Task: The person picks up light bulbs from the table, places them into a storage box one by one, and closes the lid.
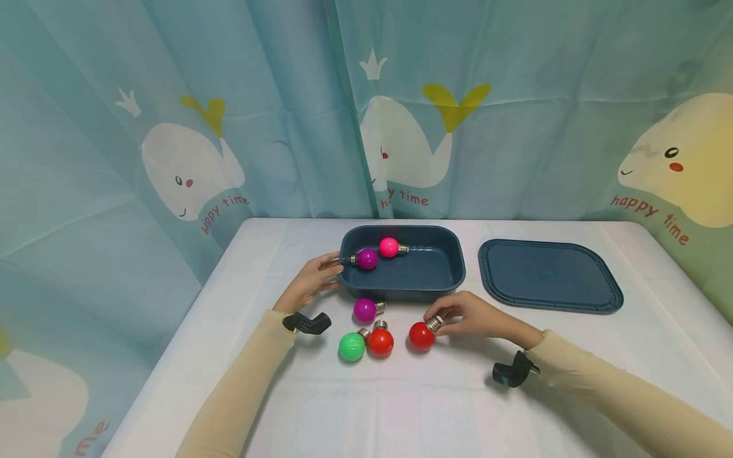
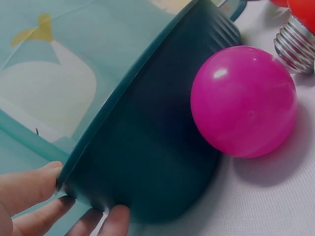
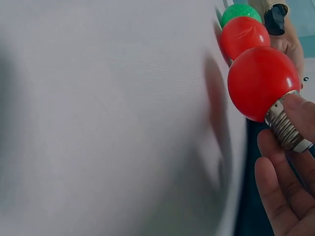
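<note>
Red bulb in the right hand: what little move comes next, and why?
Perhaps lift the held red bulb into the blue box. The right hand pinches its metal base, the left hand touches the box's end, and a pink bulb and a purple bulb already lie inside, with room beside them.

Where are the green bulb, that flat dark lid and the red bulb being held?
Green bulb (image 1: 352, 348), head view: on its globe.
Flat dark lid (image 1: 551, 276), head view: its middle.
Held red bulb (image 3: 262, 82), right wrist view: its globe.
</note>
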The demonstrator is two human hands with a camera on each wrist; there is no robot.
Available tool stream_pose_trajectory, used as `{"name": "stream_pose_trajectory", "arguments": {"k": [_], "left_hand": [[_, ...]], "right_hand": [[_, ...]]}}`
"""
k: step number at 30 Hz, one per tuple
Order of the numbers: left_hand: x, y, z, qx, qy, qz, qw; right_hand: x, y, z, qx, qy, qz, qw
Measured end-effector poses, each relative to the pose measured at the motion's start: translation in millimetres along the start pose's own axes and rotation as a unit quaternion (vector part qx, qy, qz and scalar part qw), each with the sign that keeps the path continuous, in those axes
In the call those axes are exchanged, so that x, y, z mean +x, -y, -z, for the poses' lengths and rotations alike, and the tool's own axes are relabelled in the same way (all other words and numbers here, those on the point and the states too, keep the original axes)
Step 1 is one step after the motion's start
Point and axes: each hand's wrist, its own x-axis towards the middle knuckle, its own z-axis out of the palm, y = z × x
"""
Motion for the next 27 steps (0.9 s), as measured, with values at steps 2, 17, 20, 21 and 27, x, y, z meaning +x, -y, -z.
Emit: {"name": "stream_pose_trajectory", "arguments": {"k": [2,17,20,21,27], "left_hand": [[-0.4,-0.3,0.0,-0.001,0.000,-0.001,1.0000],[-1.7,0.2,0.5,-0.007,0.003,-0.004,1.0000],[-1.6,0.4,0.7,-0.008,0.007,-0.008,0.9999],[-1.7,0.3,0.8,-0.008,0.008,-0.009,0.9999],[-1.4,-0.5,0.6,-0.009,0.008,-0.009,0.9999]], "right_hand": [[-2,2,3,-0.008,-0.001,0.009,1.000],[-14,24,31,-0.052,-0.006,0.018,0.998],[-16,28,35,-0.062,-0.006,0.020,0.998],[-17,30,37,-0.066,-0.007,0.021,0.998],[-20,39,46,-0.083,-0.012,0.015,0.996]]}}
